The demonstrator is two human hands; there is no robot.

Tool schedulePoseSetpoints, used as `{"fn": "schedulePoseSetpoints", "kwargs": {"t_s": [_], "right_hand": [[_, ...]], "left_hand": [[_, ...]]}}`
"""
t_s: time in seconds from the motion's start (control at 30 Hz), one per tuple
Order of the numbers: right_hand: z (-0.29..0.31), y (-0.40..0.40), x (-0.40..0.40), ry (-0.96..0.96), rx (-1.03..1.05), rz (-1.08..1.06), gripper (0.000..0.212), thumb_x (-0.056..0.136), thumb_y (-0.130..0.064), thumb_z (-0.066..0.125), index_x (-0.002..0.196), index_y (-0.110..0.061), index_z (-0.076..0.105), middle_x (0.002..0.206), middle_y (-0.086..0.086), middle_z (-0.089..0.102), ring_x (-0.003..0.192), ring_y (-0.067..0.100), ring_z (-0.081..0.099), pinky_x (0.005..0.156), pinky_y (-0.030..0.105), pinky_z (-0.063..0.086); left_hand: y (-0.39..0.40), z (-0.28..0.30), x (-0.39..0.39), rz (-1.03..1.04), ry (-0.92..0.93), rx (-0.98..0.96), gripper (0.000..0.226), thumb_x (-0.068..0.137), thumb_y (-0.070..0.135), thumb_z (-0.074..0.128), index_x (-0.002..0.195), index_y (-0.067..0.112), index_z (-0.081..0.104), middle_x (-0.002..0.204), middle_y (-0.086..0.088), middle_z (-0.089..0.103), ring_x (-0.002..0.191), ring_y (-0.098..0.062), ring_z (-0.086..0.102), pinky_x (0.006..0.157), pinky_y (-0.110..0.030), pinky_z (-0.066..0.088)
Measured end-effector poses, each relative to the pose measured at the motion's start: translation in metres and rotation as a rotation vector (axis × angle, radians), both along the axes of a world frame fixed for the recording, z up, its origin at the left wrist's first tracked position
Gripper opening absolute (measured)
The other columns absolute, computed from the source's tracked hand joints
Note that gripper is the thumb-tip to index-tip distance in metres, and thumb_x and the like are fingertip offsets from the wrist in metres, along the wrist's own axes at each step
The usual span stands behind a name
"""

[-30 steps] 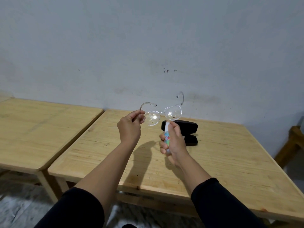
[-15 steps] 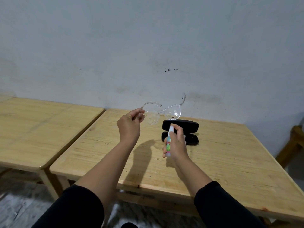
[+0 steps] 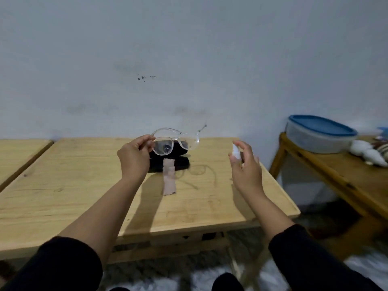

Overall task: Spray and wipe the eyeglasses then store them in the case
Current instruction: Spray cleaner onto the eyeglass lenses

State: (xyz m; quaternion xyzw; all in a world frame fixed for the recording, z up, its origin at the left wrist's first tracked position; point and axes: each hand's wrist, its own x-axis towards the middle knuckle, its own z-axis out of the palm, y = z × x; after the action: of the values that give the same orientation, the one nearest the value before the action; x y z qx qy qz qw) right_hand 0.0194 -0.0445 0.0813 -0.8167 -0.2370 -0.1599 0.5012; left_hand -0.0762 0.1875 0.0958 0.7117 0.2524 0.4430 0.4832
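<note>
My left hand [image 3: 134,158] pinches the clear-framed eyeglasses [image 3: 176,141] by one temple and holds them up, arms unfolded, over the open black case [image 3: 180,159] lying on the wooden table [image 3: 84,185]. A strip of pinkish cloth [image 3: 169,177] hangs from the case onto the tabletop. My right hand [image 3: 245,162] is off to the right of the glasses, fingers curled round a small white spray bottle [image 3: 235,151], with only the bottle's top showing.
A second wooden table [image 3: 19,152] adjoins on the left. To the right stands another wooden table [image 3: 336,171] with a blue-lidded plastic container [image 3: 319,133] and white soft items [image 3: 369,154]. The wall is close behind.
The view has swung to the right. My right hand with the spray bottle has moved rightward, away from the glasses. The cloth strip on the case has come into sight.
</note>
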Motion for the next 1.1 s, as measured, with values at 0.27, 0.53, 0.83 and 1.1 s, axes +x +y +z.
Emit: {"fn": "schedulePoseSetpoints", "kwargs": {"t_s": [0.27,0.53,0.83,1.1], "right_hand": [[0.007,-0.093,0.004,0.043,0.106,-0.221,0.037,0.088,-0.009,0.061,0.124,-0.019,0.056,0.103,0.001,0.060,0.068,-0.001,0.054,0.053,0.001,0.043],[-0.023,-0.130,0.014,0.127,0.069,-0.275,0.037,0.087,-0.005,0.061,0.123,-0.017,0.057,0.117,0.010,0.062,0.072,-0.010,0.050,0.050,-0.005,0.037],[-0.041,-0.129,0.024,0.128,-0.035,-0.233,0.039,0.090,-0.009,0.057,0.127,-0.024,0.053,0.112,0.004,0.061,0.077,0.002,0.054,0.053,-0.002,0.041],[-0.045,-0.128,0.029,0.061,-0.163,-0.232,0.045,0.092,-0.017,0.055,0.135,-0.030,0.046,0.124,0.006,0.061,0.103,0.018,0.060,0.081,0.024,0.047]], "left_hand": [[-0.061,-0.004,0.039,-0.158,0.024,0.004,0.024,0.087,-0.003,0.049,0.098,0.005,0.069,0.086,-0.005,0.068,0.067,0.010,0.059,0.072,0.003,0.041],[-0.089,-0.003,0.054,-0.177,0.059,0.029,0.026,0.089,-0.003,0.046,0.100,0.004,0.068,0.089,-0.006,0.067,0.071,-0.001,0.059,0.060,0.005,0.037],[-0.089,-0.012,0.061,-0.149,0.146,0.038,0.032,0.090,0.008,0.047,0.085,0.032,0.067,0.082,0.012,0.068,0.081,-0.003,0.065,0.081,-0.022,0.047],[-0.088,-0.012,0.058,-0.166,0.102,0.034,0.029,0.089,0.003,0.046,0.093,0.020,0.069,0.080,0.001,0.067,0.067,-0.014,0.059,0.054,0.002,0.039]]}}
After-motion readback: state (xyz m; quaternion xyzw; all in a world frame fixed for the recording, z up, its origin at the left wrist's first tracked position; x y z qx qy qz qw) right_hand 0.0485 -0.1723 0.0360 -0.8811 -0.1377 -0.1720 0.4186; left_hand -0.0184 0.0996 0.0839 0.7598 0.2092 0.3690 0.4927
